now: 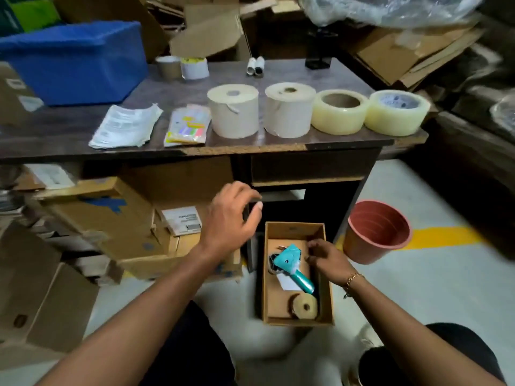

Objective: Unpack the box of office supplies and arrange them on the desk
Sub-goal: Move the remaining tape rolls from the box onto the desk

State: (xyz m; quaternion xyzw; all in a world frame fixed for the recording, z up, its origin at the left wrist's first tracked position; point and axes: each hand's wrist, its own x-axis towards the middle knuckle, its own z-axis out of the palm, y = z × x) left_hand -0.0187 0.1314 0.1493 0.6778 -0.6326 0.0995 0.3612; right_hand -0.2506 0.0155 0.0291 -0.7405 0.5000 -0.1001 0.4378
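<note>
a small open cardboard box [326, 288] sits on the pale floor in front of a dark wooden desk [69, 129], between the person's knees and the desk's drawer side. inside the box lie a teal tape dispenser [288, 261], its handle pointing toward the near right, a white slip of paper [287, 282] partly under it, and a small roll of brown tape [305, 306] leaning in the near corner. the right hand [324, 257], with a gold bracelet [354, 278] at the wrist, is down inside the box just beside the dispenser's head; its fingers are curled loosely and hold nothing that can be seen, and whether they touch the dispenser cannot be told. the left hand [232, 215] hovers above the floor to the left of the box, fingers spread wide and bent, empty. along the desk's front edge stand, from left to right, a stack of clear document sleeves [125, 126], a packet of coloured sticky flags [188, 125], two tall rolls of beige paper labels [234, 111], side by side and near each other, and two wide rolls of clear packing tape [338, 111], which touch. farther back on the desk are a blue plastic bin [75, 59], two small rolls and a pair of thin white tubes. a terracotta-coloured bucket [376, 232] stands on the floor right of the box, and cardboard cartons [97, 218] are piled at the left.
</note>
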